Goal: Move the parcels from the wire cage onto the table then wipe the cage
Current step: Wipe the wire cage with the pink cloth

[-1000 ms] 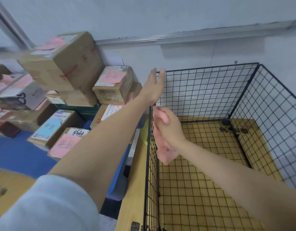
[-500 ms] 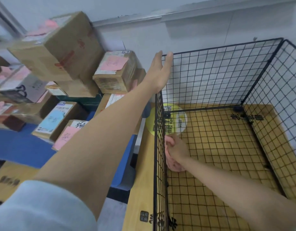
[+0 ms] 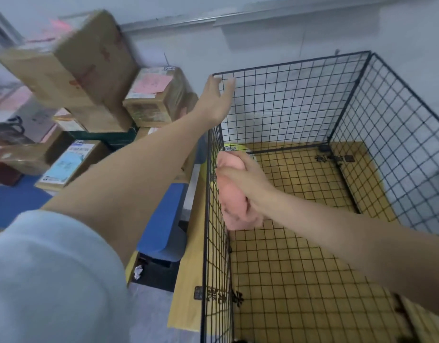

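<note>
The black wire cage stands open-topped on a yellow cardboard sheet, with no parcels inside. My left hand reaches to the cage's far-left top corner, fingers over the rim. My right hand is inside the cage and grips a bunched pink cloth, pressing it against the inner face of the left wire panel. Several cardboard parcels with pink and blue labels are stacked on the blue table at the left.
A white wall runs behind the cage and parcels. The yellow cardboard sticks out past the cage's left side. Between it and the blue table is a dark gap with a white paper scrap on the floor.
My right hand with the pink cloth slid down the left panel, then back up it. My left hand kept its hold on the top corner. The view shifted slightly.
</note>
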A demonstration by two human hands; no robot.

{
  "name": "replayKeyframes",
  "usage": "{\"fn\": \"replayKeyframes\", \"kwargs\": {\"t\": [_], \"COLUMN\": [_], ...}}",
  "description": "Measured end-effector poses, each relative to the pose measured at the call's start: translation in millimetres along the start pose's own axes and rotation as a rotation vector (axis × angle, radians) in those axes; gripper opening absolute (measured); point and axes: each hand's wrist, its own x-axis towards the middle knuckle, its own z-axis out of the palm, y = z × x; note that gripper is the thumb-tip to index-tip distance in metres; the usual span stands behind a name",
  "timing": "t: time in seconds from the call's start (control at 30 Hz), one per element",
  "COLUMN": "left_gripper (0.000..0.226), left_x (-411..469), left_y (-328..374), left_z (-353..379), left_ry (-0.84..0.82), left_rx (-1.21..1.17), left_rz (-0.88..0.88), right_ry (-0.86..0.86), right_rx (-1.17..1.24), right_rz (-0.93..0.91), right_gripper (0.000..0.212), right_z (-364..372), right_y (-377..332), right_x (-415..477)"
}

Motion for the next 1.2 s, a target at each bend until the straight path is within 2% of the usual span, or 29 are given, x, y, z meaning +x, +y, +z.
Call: {"fn": "replayKeyframes", "kwargs": {"t": [0.1, 0.33, 0.47, 0.57, 0.7, 0.77, 0.83, 0.97, 1.07, 1.2], "left_gripper": [0.064, 0.058, 0.078, 0.088, 0.088, 0.086, 0.084, 0.082, 0.080, 0.080], "left_x": [-19.9, -46.1, -41.4, -39.0, -33.7, -28.9, -24.0, -13.0, -12.1, -23.2], "left_y": [4.1, 5.6, 3.1, 2.1, -0.1, -0.1, -0.6, -3.2, -3.6, -2.2], "left_z": [-0.7, 2.9, 3.4, 1.3, 1.1, 0.1, -1.8, -5.5, -5.5, -8.8], "left_ry": [-0.019, 0.025, 0.068, 0.066, 0.051, 0.054, 0.066, 0.060, 0.066, 0.019], "left_rx": [-0.060, 0.000, 0.112, 0.139, 0.164, 0.203, 0.248, 0.274, 0.278, 0.253], "left_rz": [-0.044, -0.044, -0.027, -0.032, -0.013, 0.001, 0.014, 0.007, 0.025, 0.024], "right_ry": [-0.006, 0.003, 0.012, -0.005, -0.069, -0.107, -0.131, -0.075, -0.040, -0.052], "right_rx": [-0.009, -0.092, -0.087, -0.051, -0.235, -0.253, -0.265, -0.394, -0.475, -0.376], "right_rz": [-0.065, -0.331, -0.331, -0.311, -0.203, -0.144, -0.150, -0.172, -0.058, 0.143], "right_gripper": [0.045, 0.037, 0.040, 0.038, 0.040, 0.037, 0.033, 0.036, 0.040, 0.042], "right_z": [-0.8, 12.9, 14.7, 9.0, -1.3, 0.0, 4.5, 7.5, 8.0, 14.6], "right_y": [-15.4, -1.1, 18.0, 30.1, 73.1, 88.0, 96.1, 105.6, 128.9, 144.0], "right_x": [-20.4, -43.9, -37.1, -38.0, -37.4, -30.3, -18.9, -2.1, -5.6, -14.5]}}
